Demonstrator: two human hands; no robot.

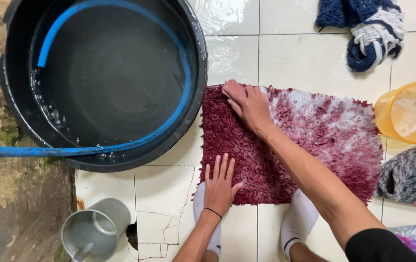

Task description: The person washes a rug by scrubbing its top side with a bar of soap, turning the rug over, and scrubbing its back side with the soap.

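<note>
We reach our right hand (247,103) across to the upper middle of the frame, palm flat, fingers unclenched, pressing the top left edge of the sudsy maroon shag mat (290,145) at frame centre. Our left hand (220,187) lies spread open on its lower left corner (feet partly hidden beneath our arms).

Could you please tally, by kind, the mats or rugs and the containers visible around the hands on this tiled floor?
Mats or rugs: 3 – soapy red shaggy mat under both hands, blue-and-white mat, grey-and-red mat.
Containers: 3 – black tub, metal mug, orange tub.
Hoses: 1 – blue hose.
Total: 7.
</note>
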